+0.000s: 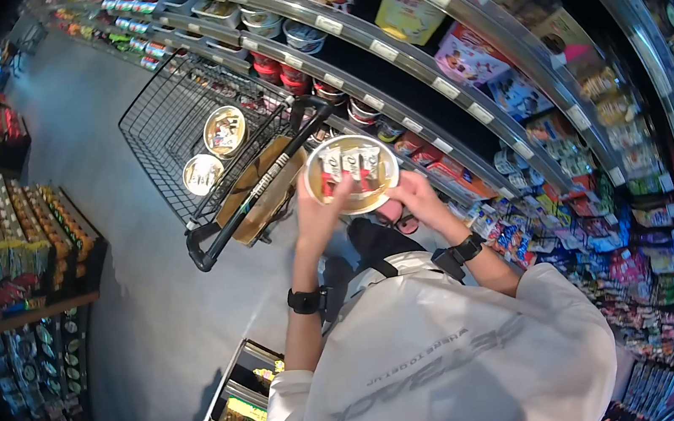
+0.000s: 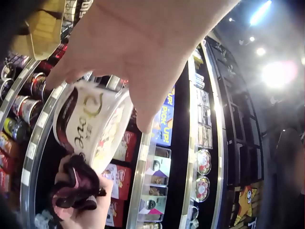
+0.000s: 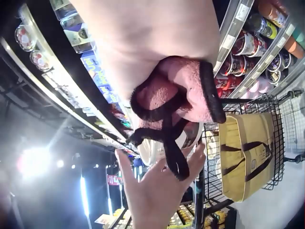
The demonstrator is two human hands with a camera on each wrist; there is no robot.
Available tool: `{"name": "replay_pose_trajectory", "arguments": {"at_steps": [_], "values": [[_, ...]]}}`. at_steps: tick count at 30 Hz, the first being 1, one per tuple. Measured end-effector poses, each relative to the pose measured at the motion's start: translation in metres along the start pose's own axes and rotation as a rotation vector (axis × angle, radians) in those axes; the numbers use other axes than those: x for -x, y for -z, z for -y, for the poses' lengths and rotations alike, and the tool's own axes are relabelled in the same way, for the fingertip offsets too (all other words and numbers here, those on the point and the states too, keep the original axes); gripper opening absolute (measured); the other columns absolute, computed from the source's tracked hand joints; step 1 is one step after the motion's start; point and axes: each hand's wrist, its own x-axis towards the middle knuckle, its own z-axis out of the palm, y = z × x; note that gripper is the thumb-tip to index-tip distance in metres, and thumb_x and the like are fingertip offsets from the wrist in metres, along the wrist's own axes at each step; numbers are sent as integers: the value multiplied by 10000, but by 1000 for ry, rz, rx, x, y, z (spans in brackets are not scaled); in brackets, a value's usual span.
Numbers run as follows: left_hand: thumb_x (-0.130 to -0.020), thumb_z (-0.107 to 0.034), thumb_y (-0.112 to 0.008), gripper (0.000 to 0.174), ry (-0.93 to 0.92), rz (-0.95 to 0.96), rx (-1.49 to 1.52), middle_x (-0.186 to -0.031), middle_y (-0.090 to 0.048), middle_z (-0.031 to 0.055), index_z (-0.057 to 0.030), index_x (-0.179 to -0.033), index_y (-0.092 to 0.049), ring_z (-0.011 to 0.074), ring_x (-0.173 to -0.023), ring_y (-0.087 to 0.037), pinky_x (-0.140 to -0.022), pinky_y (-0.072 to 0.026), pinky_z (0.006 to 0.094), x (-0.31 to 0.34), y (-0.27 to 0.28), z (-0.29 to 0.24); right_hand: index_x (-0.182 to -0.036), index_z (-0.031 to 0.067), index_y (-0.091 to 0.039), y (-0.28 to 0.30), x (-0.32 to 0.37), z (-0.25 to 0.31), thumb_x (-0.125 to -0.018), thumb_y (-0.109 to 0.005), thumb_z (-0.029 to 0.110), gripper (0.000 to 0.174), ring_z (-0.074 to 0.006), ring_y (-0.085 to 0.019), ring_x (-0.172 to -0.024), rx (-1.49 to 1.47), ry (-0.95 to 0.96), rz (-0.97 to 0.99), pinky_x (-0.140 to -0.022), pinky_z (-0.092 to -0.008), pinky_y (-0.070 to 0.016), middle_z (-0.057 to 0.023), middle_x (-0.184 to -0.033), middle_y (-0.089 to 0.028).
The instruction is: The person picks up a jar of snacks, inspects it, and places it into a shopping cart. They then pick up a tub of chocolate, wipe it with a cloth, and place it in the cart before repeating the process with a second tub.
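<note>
Both hands hold a round tub (image 1: 352, 174) marked Dove in front of the body, its clear lid showing wrapped pieces. My left hand (image 1: 320, 213) grips its left side, with the thumb over the lid; in the right wrist view the left hand (image 3: 157, 193) has its fingers spread around the tub. At the near right edge my right hand (image 1: 428, 207) holds the tub together with a pink cloth item (image 3: 195, 90) with black trim. In the left wrist view the tub (image 2: 90, 119) is tilted between the left hand (image 2: 128, 52) and the right hand (image 2: 90, 210).
A black wire shopping cart (image 1: 165, 131) stands ahead to the left, with two round tubs (image 1: 224, 131) inside and a tan bag (image 3: 245, 157) near its handle. Stocked shelves (image 1: 384, 51) curve along the right. Display racks (image 1: 24, 226) stand on the left, across the grey floor.
</note>
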Motion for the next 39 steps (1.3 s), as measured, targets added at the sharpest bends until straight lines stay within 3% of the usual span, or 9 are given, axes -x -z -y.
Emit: {"name": "replay_pose_trajectory", "arguments": {"at_steps": [9,13,14,20,21,23,24,34,39], "values": [[-870,-281,-831,627,104,-324,43,-1192,-649,141,62,-1305,-538,158,-1064,-635,-938,-510,318,-3,11,-38,-1401,6,-485,31,2,14,-1006,-662,291,518,-140,-584,-1190,-450,-46,-260,-1010,-303,-470,-98,-1310,-601],[-883,-235,-809,499,56,-103,44,-1152,-664,105,25,-1245,-585,145,-1022,-639,-912,-513,308,0,-24,-64,-1504,-18,-401,22,-12,13,-1102,-414,410,588,-192,-460,-1377,-153,280,-245,-1156,-321,-344,-162,-1462,-516],[-885,-226,-805,477,6,-63,-24,-1145,-668,101,21,-1234,-594,145,-1015,-640,-907,-514,307,-1,-31,-64,-1534,-23,-362,-1,-7,36,-1112,-340,441,627,-199,-403,-1426,-471,277,-135,-1188,-315,-286,-158,-1516,-473],[-851,-98,-809,615,21,186,-130,-1149,-690,115,40,-1393,-554,185,-1074,-660,-978,-502,310,-4,-50,-76,-1396,-18,-522,23,-5,61,-1131,-257,357,531,-201,-509,-1340,-389,370,80,-1159,-324,-354,-133,-1433,-554],[-793,-126,-856,643,-16,241,-211,-1137,-696,128,51,-1348,-584,187,-1047,-662,-955,-508,315,-6,-52,-73,-1375,-24,-541,33,-10,63,-1106,-378,346,485,-193,-534,-1309,-111,614,93,-1132,-336,-394,-126,-1377,-592],[-723,-142,-888,683,-41,326,-412,-1121,-696,137,58,-1311,-603,188,-1027,-661,-930,-510,319,-7,-60,-73,-1447,15,-496,42,-15,67,-1012,-594,252,505,-243,-540,-1327,-136,403,306,-1127,-364,-416,-125,-1418,-560],[-672,-154,-900,713,-14,310,-441,-1103,-699,141,55,-1289,-613,183,-1007,-658,-909,-510,320,-7,-67,-75,-1444,39,-509,50,-13,81,-919,-736,225,601,-237,-545,-1318,331,505,205,-1110,-361,-435,-112,-1407,-566],[-738,-168,-895,981,61,302,-396,-1250,-610,189,42,-1519,-339,225,-1108,-641,-932,-533,335,-23,-79,-76,-1500,6,-415,77,-24,35,-983,-684,352,678,-159,-535,-1278,-130,190,314,-1093,-317,-416,-101,-1399,-568],[-828,-173,-839,941,128,265,-138,-1269,-600,180,23,-1550,-268,221,-1160,-619,-963,-518,337,-17,-89,-83,-1453,40,-486,83,-31,19,-1024,-605,440,598,-99,-557,-1177,-555,73,-70,-1027,-285,-442,-41,-1308,-605]]}}
